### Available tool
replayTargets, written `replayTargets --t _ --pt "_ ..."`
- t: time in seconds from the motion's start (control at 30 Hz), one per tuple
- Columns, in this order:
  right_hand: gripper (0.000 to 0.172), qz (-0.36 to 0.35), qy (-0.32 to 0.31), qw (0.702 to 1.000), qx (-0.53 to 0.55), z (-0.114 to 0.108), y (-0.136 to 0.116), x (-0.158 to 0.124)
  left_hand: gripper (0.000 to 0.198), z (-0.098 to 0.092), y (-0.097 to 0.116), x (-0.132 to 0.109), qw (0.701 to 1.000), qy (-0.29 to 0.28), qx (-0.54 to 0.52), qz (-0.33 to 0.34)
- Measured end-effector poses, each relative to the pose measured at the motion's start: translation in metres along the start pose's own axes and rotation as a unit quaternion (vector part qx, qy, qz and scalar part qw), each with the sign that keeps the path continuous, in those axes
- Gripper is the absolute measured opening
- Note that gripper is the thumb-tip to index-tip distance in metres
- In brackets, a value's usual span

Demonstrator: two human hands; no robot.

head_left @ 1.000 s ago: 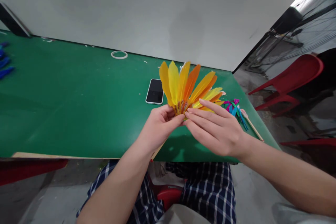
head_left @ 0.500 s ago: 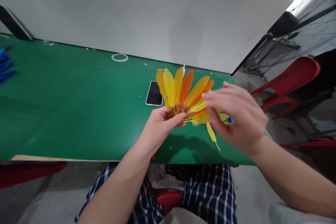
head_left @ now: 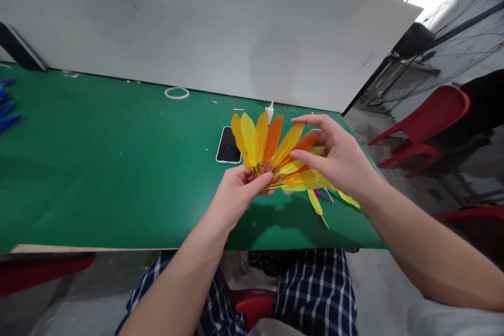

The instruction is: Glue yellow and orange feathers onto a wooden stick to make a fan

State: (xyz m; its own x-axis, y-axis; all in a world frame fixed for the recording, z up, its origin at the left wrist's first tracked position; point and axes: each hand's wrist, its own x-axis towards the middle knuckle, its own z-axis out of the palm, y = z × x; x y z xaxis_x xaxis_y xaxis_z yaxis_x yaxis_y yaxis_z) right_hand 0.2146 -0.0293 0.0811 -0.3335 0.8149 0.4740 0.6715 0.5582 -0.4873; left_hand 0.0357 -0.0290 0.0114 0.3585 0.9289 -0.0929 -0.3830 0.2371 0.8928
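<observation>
My left hand [head_left: 240, 189] pinches the base of a fan of yellow and orange feathers [head_left: 273, 140], with the thumb in front, above the table. The feathers spread upward and to the right from where their quills meet. At the fan's right side is my right hand [head_left: 334, 152], thumb and index finger apart around the feathers there. Its other fingers are partly hidden behind them, so contact is hard to make out. A loose yellow feather [head_left: 316, 207] lies on the table below the fan, near some green and magenta pieces partly covered by the hand.
On the green table [head_left: 118, 178] lie a phone [head_left: 228, 148], a white ring [head_left: 177, 93] and blue pieces [head_left: 7, 107] at the far left. A small white bottle [head_left: 270, 111] stands behind the fan, before a white panel [head_left: 189, 26]. A red chair [head_left: 437, 115] is at the right.
My right hand, blurred before, has moved left and its fingers now reach around the fan's right-hand feathers. My left hand keeps its pinch. The view has shifted slightly, showing more of the white bottle.
</observation>
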Motion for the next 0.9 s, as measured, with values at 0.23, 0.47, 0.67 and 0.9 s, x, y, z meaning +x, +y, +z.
replayTargets --t 0.23,0.47,0.67,0.9 --pt "0.045 0.005 -0.023 1.0 0.016 -0.0034 0.0032 0.0024 0.027 0.0008 0.0007 0.0002 1.0 0.006 0.008 -0.007" --pt "0.04 0.047 -0.016 0.995 0.09 -0.0018 0.0 0.004 0.026 0.0003 -0.0004 0.0009 1.0 0.011 0.0 -0.012" --pt "0.037 0.043 -0.004 0.998 0.051 -0.0013 -0.0053 0.0044 0.026 -0.0005 -0.0009 0.0008 1.0 0.002 -0.013 -0.01" --pt "0.04 0.007 -0.008 0.999 0.04 0.0009 0.0039 0.0049 0.028 -0.0006 -0.0009 0.0016 1.0 0.01 0.001 -0.016"
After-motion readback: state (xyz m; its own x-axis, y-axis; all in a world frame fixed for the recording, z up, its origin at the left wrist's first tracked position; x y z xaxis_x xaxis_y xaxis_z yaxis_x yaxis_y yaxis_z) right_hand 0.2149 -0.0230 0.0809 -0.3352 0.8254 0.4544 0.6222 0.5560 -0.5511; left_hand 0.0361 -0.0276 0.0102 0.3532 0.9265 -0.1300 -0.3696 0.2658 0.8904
